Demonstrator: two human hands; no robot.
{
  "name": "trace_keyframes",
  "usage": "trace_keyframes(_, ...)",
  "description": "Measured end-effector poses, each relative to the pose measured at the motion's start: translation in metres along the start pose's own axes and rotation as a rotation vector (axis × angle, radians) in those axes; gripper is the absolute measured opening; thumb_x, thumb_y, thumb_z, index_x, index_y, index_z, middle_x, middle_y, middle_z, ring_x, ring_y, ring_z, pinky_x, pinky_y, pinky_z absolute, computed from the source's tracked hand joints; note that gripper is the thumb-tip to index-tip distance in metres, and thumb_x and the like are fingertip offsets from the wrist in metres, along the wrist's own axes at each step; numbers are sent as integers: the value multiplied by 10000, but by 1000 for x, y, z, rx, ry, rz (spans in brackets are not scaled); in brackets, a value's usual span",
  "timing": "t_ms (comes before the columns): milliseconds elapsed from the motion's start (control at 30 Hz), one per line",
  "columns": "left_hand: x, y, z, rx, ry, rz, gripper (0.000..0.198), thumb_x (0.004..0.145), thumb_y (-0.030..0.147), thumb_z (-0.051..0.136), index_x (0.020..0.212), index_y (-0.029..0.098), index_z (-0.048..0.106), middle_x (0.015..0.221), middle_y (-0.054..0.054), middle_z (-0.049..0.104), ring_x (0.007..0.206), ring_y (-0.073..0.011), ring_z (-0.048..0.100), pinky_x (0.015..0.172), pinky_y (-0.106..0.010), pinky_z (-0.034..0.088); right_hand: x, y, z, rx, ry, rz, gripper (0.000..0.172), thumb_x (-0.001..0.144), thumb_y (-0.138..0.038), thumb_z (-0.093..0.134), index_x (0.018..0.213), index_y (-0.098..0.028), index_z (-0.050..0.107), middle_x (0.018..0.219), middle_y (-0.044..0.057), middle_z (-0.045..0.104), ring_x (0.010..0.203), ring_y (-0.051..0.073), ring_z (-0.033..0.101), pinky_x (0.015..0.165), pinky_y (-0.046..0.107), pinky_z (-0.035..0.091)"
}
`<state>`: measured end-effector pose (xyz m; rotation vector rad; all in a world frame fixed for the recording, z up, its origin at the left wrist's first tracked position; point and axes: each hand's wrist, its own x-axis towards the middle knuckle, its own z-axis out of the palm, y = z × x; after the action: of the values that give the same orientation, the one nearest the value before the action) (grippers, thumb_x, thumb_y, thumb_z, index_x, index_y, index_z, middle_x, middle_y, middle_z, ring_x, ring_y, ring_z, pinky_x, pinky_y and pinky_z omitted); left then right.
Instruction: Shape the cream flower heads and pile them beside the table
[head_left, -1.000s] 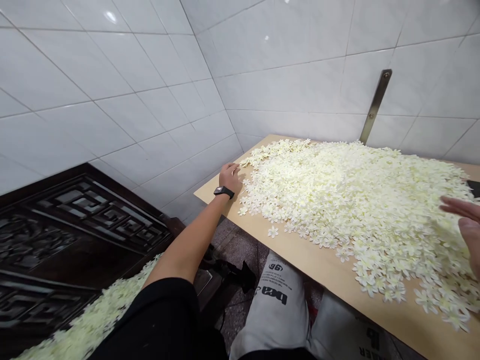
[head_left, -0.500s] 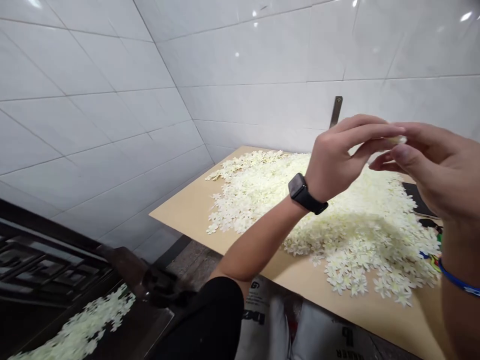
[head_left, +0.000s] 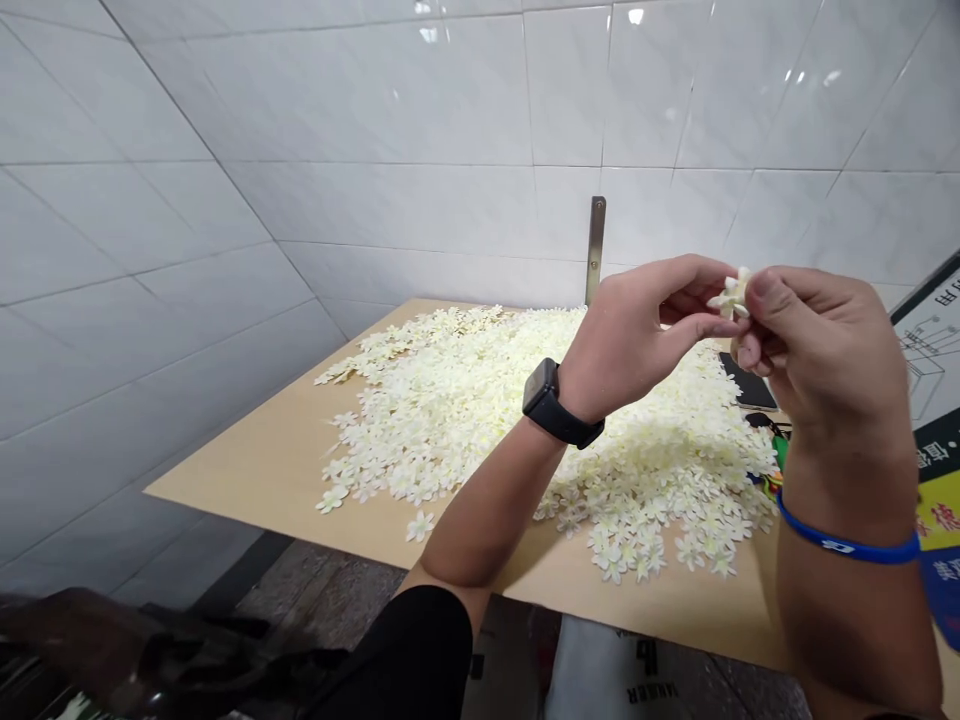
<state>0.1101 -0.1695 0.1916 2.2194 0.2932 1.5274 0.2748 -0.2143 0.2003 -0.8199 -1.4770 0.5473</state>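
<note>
Both of my hands are raised together over the right side of the board. Between the fingertips is a small pale artificial flower (head_left: 730, 300) with cream petals. My right hand (head_left: 832, 345) pinches it between thumb and curled fingers. From the other side, the thumb and fingers of my left hand (head_left: 637, 325) close around the same flower; its fingertips are partly hidden. Below them spreads a large heap of loose white and pale-yellow flowers (head_left: 450, 400).
The flowers lie on a tan board (head_left: 255, 470) set against a tiled wall (head_left: 420, 110). A metal bracket (head_left: 595, 245) stands at the back. A dark phone-like slab (head_left: 746, 380) is on the right, near a printed box (head_left: 934, 370). A dark wooden chair part (head_left: 82, 640) is at lower left.
The view has turned to the right, so more of the box shows. My hands have shifted slightly, and the flower between them is now plainly visible. A single flower now shows near my left forearm.
</note>
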Motion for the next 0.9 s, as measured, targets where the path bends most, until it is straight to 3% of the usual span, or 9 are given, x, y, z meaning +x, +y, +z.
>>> trace_keyframes(133,-4,2,1,153,28,49,297,1031,423,532,876,200,652,751,6,681,746,-106,674,711,-272,551,0,3,8,-128,-8,-58,510,942,-498,660,541,-193,576,479,-25,481,464,84,426,442,257,294)
trace_keyframes(267,-4,5,-1,271,101,93,444,1044,511,445,767,205,610,698,6,638,717,-113,629,709,-294,505,-1,2,9,-134,-158,-77,475,962,-579,583,678,-200,609,602,-16,536,535,90,473,493,260,356)
trace_keyframes(367,-5,4,0,295,138,74,514,1047,550,393,728,207,604,671,7,606,710,-117,614,694,-300,485,-1,1,7,-103,-267,-84,415,902,-611,656,775,-218,614,648,-20,548,568,102,485,508,266,374)
trace_keyframes(500,-5,1,0,282,124,30,557,1027,595,394,694,206,613,626,9,558,705,-123,618,655,-298,463,-5,1,10,-214,-294,-159,442,948,-544,627,659,-217,560,583,-24,495,541,106,436,490,279,330)
trace_keyframes(667,-2,-1,-12,272,9,56,563,1007,641,385,722,209,605,674,-3,597,723,-133,629,664,-306,487,-6,4,19,-145,-114,-161,566,939,-567,623,548,-215,415,529,-38,302,490,98,263,466,295,197)
trace_keyframes(800,-1,-3,-17,303,-137,113,517,973,666,459,766,217,611,705,-8,610,717,-140,621,662,-304,488,-2,12,15,-15,-176,-88,596,944,-595,602,532,-211,403,503,-46,273,473,90,245,457,288,167)
trace_keyframes(900,-2,-5,-16,276,-179,115,540,1021,614,398,738,221,635,678,-9,623,699,-144,632,669,-312,485,0,14,11,-13,-221,-12,611,940,-672,537,536,-219,466,488,-33,349,465,97,314,434,280,211)
